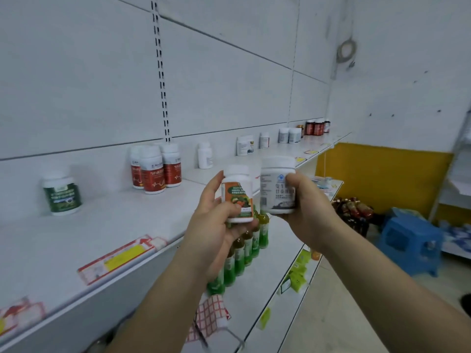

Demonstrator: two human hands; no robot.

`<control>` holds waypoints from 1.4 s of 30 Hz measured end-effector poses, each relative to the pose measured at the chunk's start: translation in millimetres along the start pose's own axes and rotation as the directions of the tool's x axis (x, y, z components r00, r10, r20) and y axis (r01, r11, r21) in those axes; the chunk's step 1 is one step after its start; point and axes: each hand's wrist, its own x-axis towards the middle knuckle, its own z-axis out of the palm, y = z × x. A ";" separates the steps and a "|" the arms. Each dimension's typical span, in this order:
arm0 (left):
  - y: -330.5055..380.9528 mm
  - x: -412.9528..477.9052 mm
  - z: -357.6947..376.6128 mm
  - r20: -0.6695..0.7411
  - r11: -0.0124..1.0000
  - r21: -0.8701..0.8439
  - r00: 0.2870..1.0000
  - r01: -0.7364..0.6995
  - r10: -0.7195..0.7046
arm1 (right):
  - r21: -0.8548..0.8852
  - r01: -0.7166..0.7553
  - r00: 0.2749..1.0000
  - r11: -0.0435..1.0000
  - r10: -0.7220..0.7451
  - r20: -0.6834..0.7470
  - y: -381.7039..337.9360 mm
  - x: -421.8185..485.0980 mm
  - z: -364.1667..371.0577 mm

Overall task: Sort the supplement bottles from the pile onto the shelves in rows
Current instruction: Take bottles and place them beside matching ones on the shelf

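Bare forearms reach up from below, each hand gripping one supplement bottle in front of the upper shelf (102, 225).

Her or his left hand (211, 225) curls round a white-capped bottle with an orange label (238, 197), held upright. The right hand (311, 215) wraps a wider white bottle with a grey label (277, 187) just beside it, the two nearly touching. On the upper shelf stand a green-labelled bottle (62, 194), well apart from a tight cluster of three red-labelled bottles (153, 171), then small white bottles (205, 155) spaced along toward dark red bottles (317, 127) at the far end. Green drink bottles (244, 250) line the lower shelf behind the hands, and a blue stool (410, 240) sits on the floor at right.
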 end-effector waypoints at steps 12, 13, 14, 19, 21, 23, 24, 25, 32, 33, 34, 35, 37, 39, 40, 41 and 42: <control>-83.9 152.9 85.9 -0.056 0.990 0.142 0.998 0.008 0.000 | -0.218 0.076 0.996 0.973 -0.063 0.067 -11.5 146.8 -143.2; -94.2 167.4 97.0 -0.068 0.990 0.140 0.998 0.005 0.005 | -0.226 0.087 0.994 0.970 -0.070 0.080 -13.6 159.1 -161.2; -105.2 182.3 108.8 -0.088 0.991 0.130 0.996 0.006 0.006 | -0.234 0.093 0.993 0.968 -0.073 0.093 -16.0 171.9 -179.9; -156.7 255.3 172.3 -0.121 0.994 0.108 0.993 -0.001 0.014 | -0.250 0.097 0.990 0.963 -0.068 0.122 -33.2 231.6 -271.6; -173.1 282.3 193.8 -0.111 0.992 0.126 0.994 0.001 0.014 | -0.263 0.100 0.991 0.960 -0.071 0.117 -40.4 253.3 -303.1; -187.4 309.3 211.0 -0.100 0.989 0.150 0.995 0.010 0.005 | -0.251 0.084 0.994 0.964 -0.062 0.094 -46.4 276.2 -330.1; -194.1 323.2 218.3 -0.101 0.985 0.173 0.995 0.010 0.008 | -0.240 0.078 0.994 0.968 -0.058 0.088 -48.2 288.3 -341.9; -200.6 337.6 225.2 -0.108 0.976 0.216 0.994 0.006 0.018 | -0.231 0.073 0.995 0.970 -0.055 0.083 -48.9 301.0 -353.0; -224.1 465.2 248.5 -0.140 0.832 0.554 0.989 0.038 0.048 | -0.304 0.083 0.996 0.949 -0.075 0.038 -38.0 413.5 -411.6; -225.7 484.5 245.5 -0.147 0.793 0.608 0.988 0.049 0.051 | -0.327 0.092 0.996 0.940 -0.085 0.035 -35.0 432.2 -418.4; -227.6 503.7 241.4 -0.154 0.745 0.664 0.987 0.062 0.055 | -0.353 0.101 0.995 0.930 -0.097 0.030 -31.9 450.9 -425.2; -229.7 522.8 237.3 -0.164 0.699 0.710 0.985 0.078 0.057 | -0.378 0.108 0.994 0.920 -0.106 0.026 -29.0 469.0 -431.8; -234.2 559.3 230.1 -0.196 0.653 0.748 0.980 0.119 0.045 | -0.430 0.113 0.993 0.896 -0.112 0.029 -24.2 502.5 -443.8; -241.4 590.9 226.0 -0.219 0.638 0.755 0.975 0.150 0.029 | -0.491 0.115 0.993 0.863 -0.105 0.049 -20.5 533.5 -456.6; -244.8 605.5 225.7 -0.221 0.625 0.765 0.975 0.155 0.029 | -0.518 0.119 0.993 0.847 -0.097 0.068 -19.6 549.1 -463.0; -248.4 619.5 225.6 -0.221 0.612 0.775 0.975 0.157 0.030 | -0.537 0.123 0.992 0.834 -0.087 0.093 -19.2 565.1 -468.9; -251.9 632.1 225.8 -0.225 0.597 0.786 0.974 0.163 0.030 | -0.550 0.130 0.990 0.825 -0.078 0.118 -18.4 581.4 -474.1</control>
